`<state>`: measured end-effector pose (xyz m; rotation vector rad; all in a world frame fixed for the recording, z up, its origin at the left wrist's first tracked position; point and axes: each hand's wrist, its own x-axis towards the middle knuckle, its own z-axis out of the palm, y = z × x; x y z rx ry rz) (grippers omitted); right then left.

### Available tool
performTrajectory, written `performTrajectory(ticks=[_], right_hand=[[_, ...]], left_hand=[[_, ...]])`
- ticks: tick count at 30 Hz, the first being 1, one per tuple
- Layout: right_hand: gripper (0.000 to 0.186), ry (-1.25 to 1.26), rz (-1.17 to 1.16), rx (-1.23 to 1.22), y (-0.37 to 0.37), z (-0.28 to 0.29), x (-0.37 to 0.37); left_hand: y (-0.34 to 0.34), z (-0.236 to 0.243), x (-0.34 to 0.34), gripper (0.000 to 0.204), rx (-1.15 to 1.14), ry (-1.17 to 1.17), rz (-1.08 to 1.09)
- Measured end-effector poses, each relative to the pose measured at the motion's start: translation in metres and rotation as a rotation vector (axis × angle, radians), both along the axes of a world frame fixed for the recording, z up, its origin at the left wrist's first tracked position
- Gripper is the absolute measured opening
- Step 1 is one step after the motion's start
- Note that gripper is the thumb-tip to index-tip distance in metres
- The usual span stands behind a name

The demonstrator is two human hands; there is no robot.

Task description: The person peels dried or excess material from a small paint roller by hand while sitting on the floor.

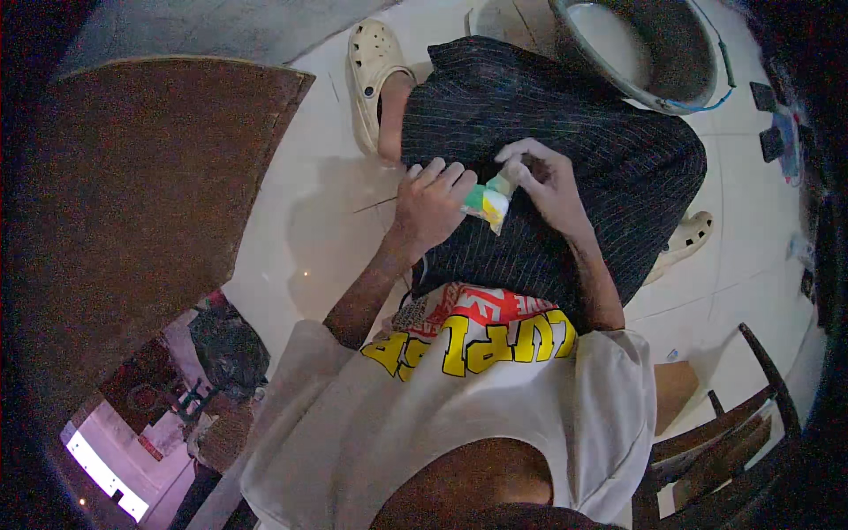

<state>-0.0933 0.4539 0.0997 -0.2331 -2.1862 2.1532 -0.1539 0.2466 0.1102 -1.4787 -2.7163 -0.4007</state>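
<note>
Packet [485, 205], small and green, yellow and white, sits in the middle of the frame above our lap, held between both our hands. We judge the work on it to be at an early stage: its body looks whole and nothing has come out of it that we can see, though the top edge is hidden under our fingers, so we cannot tell whether it is torn yet. Our left hand [431, 205] is curled shut around the packet's left side, knuckles up, resting on the dark striped trousers [565, 115]. Our right hand [546, 181] pinches the upper right corner between thumb and fingertips, the other fingers folded in, closed on the packet as well. Nearest, along the lower edge, we see our white shirt [495, 415] with its yellow and red print, and a dark wooden chair [742, 433] at the lower right. Further up, a pale clog [373, 71] is on the foot at upper middle, another clog [685, 240] at the right, both on the white tiled floor [300, 221]. A brown mat [132, 185] fills the left, and a grey basin [645, 49] stands at the top right
</note>
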Motion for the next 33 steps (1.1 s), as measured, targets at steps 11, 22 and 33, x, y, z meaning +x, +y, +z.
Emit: performTrajectory(ticks=[11,22,33], right_hand=[[0.014,-0.019,0.270,0.064,-0.001,0.009,0.001],[0.013,-0.051,0.315,-0.217,-0.002,0.005,0.007],[0.016,-0.044,0.389,-0.261,0.002,0.008,0.005]], left_hand=[[-0.005,-0.010,0.002,0.019,0.071,0.083,0.011],[0.000,-0.011,-0.003,0.015,0.273,0.087,0.015],[0.000,-0.011,-0.005,0.017,0.291,0.120,-0.008]])
